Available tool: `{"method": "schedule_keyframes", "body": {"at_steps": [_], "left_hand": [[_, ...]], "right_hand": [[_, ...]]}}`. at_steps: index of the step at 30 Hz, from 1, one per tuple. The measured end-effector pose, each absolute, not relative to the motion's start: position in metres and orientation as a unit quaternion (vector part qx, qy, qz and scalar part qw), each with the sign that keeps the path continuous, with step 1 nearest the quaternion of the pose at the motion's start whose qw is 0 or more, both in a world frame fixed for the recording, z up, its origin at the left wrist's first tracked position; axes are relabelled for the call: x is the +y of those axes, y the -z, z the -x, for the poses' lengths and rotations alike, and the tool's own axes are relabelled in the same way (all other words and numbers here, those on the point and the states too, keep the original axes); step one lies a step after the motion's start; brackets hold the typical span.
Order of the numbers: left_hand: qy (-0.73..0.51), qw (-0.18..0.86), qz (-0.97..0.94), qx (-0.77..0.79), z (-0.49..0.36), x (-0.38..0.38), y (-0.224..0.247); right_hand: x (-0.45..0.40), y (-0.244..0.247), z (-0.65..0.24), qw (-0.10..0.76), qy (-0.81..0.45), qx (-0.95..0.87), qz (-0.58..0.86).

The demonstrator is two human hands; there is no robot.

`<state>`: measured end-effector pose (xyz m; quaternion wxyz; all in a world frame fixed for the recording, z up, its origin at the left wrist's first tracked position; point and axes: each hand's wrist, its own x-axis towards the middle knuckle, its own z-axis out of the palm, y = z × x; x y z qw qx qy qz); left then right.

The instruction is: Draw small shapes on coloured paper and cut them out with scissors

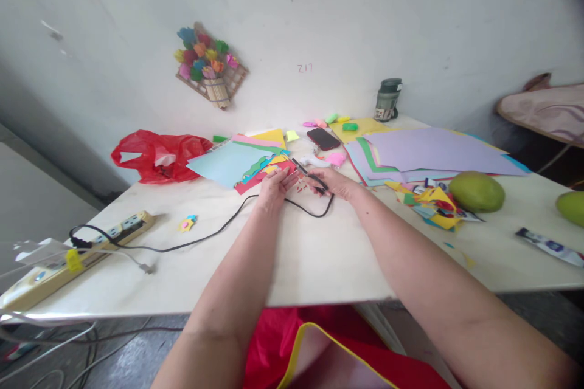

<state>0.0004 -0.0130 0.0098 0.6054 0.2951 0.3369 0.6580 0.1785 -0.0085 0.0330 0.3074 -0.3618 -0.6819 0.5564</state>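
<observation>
My right hand (331,185) is wrapped round the handles of black scissors (300,166), whose blades point away to the upper left. Close to the blades, my left hand (275,187) has its palm turned up and its fingers curled together; whatever it pinches is too small to make out. Tiny red scraps (301,186) lie on the table between my hands. Just beyond them are a red paper sheet (249,187) and a white glue gun (314,161) with a pink part. A small yellow paper cutout (186,225) with a pink centre lies to the left.
A black cable (228,226) runs from the power strip (114,234) past my hands. Coloured paper stacks (447,149) lie right, near a phone (323,139), a bottle (387,100), paper scraps (438,203) and a green mango (477,191). A red plastic bag (182,149) sits at left.
</observation>
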Motion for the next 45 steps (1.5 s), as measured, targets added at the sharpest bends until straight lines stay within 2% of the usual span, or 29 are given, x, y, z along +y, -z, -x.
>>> {"method": "schedule_keyframes", "body": {"at_steps": [14,27,45], "left_hand": [[-0.648,0.608,-0.315,0.335,-0.0014,-0.0131,-0.0082],[-0.676,0.573,-0.321,0.334,-0.0022,-0.0103,-0.0063],[-0.622,0.580,-0.392,0.351,-0.0028,-0.0129,-0.0071]], "right_hand": [[-0.0089,-0.0332,-0.1789,0.312,-0.535,-0.691,0.372],[-0.0140,-0.0360,-0.1771,0.321,-0.571,-0.671,0.348],[-0.0089,-0.0315,-0.1799,0.333,-0.557,-0.681,0.339]]}}
